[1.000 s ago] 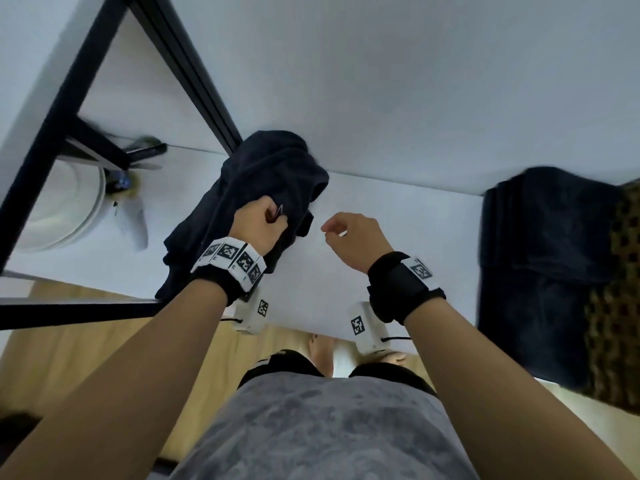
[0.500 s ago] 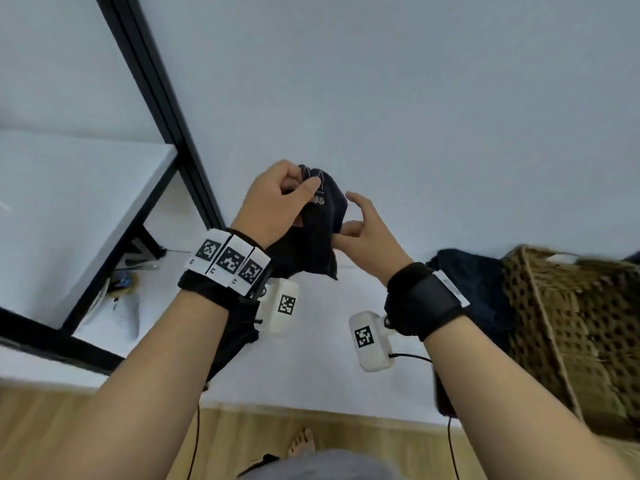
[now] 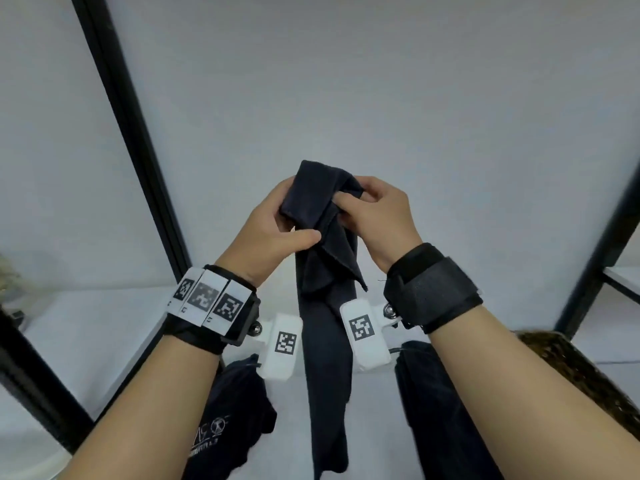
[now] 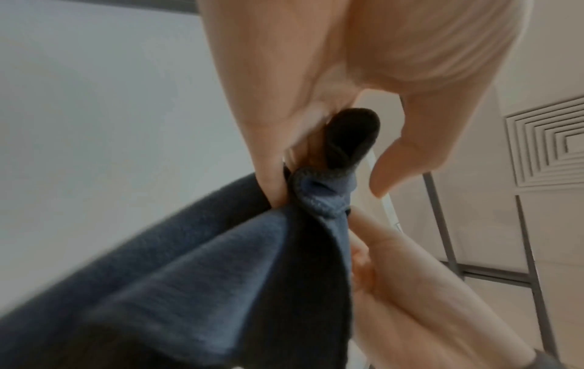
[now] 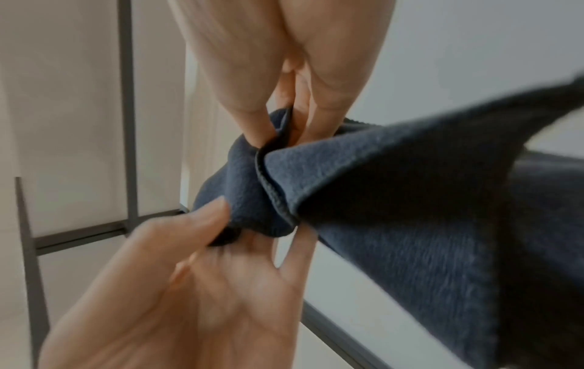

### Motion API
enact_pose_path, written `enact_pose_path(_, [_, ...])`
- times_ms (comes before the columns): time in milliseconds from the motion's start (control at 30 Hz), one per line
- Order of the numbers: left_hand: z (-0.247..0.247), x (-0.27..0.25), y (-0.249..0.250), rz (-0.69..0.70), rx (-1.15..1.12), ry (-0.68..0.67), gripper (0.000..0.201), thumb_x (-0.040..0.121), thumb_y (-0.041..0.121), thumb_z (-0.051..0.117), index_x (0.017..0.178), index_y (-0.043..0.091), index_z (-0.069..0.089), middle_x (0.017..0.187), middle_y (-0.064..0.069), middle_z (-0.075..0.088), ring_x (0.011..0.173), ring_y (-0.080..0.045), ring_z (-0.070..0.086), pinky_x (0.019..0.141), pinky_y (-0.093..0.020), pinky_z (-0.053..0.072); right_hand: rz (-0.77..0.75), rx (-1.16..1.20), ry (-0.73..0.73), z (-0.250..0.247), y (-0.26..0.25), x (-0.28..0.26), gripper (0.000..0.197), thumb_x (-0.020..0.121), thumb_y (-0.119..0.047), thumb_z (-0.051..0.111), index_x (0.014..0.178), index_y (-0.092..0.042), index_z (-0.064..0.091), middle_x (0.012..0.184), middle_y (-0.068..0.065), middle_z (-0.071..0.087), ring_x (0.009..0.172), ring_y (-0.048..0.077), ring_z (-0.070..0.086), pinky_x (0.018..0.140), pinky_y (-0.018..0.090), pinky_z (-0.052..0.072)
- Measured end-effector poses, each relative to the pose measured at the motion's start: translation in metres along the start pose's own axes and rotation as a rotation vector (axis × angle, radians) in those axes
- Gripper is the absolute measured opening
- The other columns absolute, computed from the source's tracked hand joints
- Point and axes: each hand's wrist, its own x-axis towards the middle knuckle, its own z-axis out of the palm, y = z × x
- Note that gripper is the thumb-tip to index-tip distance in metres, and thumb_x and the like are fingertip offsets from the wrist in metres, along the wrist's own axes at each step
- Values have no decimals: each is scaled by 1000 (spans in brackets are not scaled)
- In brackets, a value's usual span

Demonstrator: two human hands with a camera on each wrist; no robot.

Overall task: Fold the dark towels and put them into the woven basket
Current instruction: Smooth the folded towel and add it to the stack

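Towel (image 3: 325, 216) top bunched between both hands' fingers (image 3: 349, 202), rest hanging

Looks to me like home storage or laundry corner, staged for recording. I see black metal shelf frame (image 3: 135, 140) running diagonally at frame left, white shelf board (image 3: 104, 327) at lower left, plain pale wall (image 3: 381, 81) across top. Woven basket (image 3: 581, 368) at lower right edge, dark towels (image 3: 242, 407) lying along frame bottom. Left wrist view: square ceiling vent (image 4: 549, 142) at right edge. Wrist bands with printed markers (image 3: 207, 299) suggest data-collection setup.
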Motion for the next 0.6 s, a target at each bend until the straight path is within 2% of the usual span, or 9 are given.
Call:
enact_pose_path(33, [3, -3, 5, 16, -3, 4, 73, 72, -1, 68, 139, 12, 43, 132, -8, 57, 123, -19, 56, 97, -33, 49, -9, 6, 23, -1, -9, -2, 20, 77, -12, 73, 97, -15, 72, 88, 4, 76, 81, 21, 72, 80, 43, 60])
enact_pose_path(100, [9, -12, 10, 6, -11, 16, 77, 72, 1, 74, 140, 18, 42, 136, -1, 55, 125, -17, 56, 89, -27, 52, -12, 45, 77, -4, -24, -6, 21, 74, -14, 75, 95, -16, 72, 86, 5, 76, 80, 22, 73, 80, 46, 60])
enact_pose_path(167, [17, -25, 8, -30, 34, 29, 84, 65, 14, 83, 137, 31, 43, 135, 6, 54, 121, -15, 59, 83, -27, 55, -2, 116, 128, -6, -35, -11, 20, 73, -10, 75, 92, -14, 72, 85, 7, 75, 81, 25, 74, 80, 45, 61])
enact_pose_path(300, [43, -48, -10, -61, 262, 56, 99, 59, 30, 89, 137, 54, 32, 135, 18, 49, 111, -4, 62, 82, -27, 57, 12, 179, 200, -9, -44, -26, 22, 74, -7, 75, 95, -10, 72, 89, 10, 75, 79, 25, 75, 77, 42, 61])
enact_pose_path(367, [58, -54, -19, -25, 362, 128, 90, 65, 29, 85, 134, 57, 34, 126, 21, 55, 101, -1, 64, 80, -20, 56, 25, 201, 221, -14, -44, -34, 23, 75, -6, 75, 98, -9, 72, 91, 11, 75, 78, 25, 75, 76, 40, 61])
enact_pose_path(400, [63, -56, -24, 2, 396, 194, 79, 71, 22, 81, 130, 56, 40, 118, 20, 60, 95, 0, 66, 78, -18, 55, 33, 210, 230, -18, -44, -39, 22, 76, -6, 75, 98, -8, 72, 90, 11, 75, 79, 25, 75, 76, 40, 61])
enact_pose_path(500, [65, -60, -28, 62, 396, 412, 46, 82, -2, 63, 101, 40, 64, 91, 18, 70, 82, 4, 65, 72, -13, 51, 52, 240, 258, -36, -46, -51, 20, 78, -3, 75, 98, -4, 72, 92, 13, 75, 82, 24, 75, 77, 37, 61])
enact_pose_path(533, [62, -60, -27, 60, 401, 458, 44, 84, -4, 58, 92, 39, 66, 87, 19, 71, 79, 6, 63, 71, -11, 48, 59, 251, 260, -43, -46, -55, 20, 79, -1, 74, 99, -3, 72, 95, 14, 75, 85, 25, 74, 78, 36, 61])
enact_pose_path(600, [55, -60, -24, 38, 385, 503, 40, 89, 2, 53, 86, 40, 66, 85, 18, 71, 78, 6, 61, 70, -13, 47, 71, 257, 238, -60, -46, -63, 23, 79, 4, 70, 101, -2, 70, 98, 16, 74, 89, 25, 74, 76, 33, 60])
